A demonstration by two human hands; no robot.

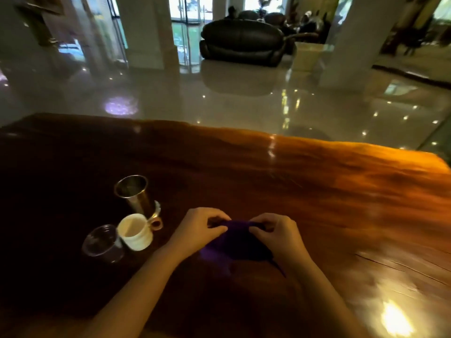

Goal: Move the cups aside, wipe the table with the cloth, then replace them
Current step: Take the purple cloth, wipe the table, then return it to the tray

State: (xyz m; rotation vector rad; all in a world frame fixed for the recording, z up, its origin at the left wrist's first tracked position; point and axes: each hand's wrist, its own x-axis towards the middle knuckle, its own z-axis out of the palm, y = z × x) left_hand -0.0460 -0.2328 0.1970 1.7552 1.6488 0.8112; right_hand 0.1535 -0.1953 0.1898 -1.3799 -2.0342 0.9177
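Both hands, left hand and right hand, pinch the dark purple cloth on the glossy wooden table, three cups bunched just left.

Beyond my bench edge: glossy pale floor, ceiling lights mirrored in it. Dark leather sofa far ahead, back toward me. White pillar left of sofa, another pillar right. Glass doors behind, daylight through. Figures past sofa, too blurred to tell.
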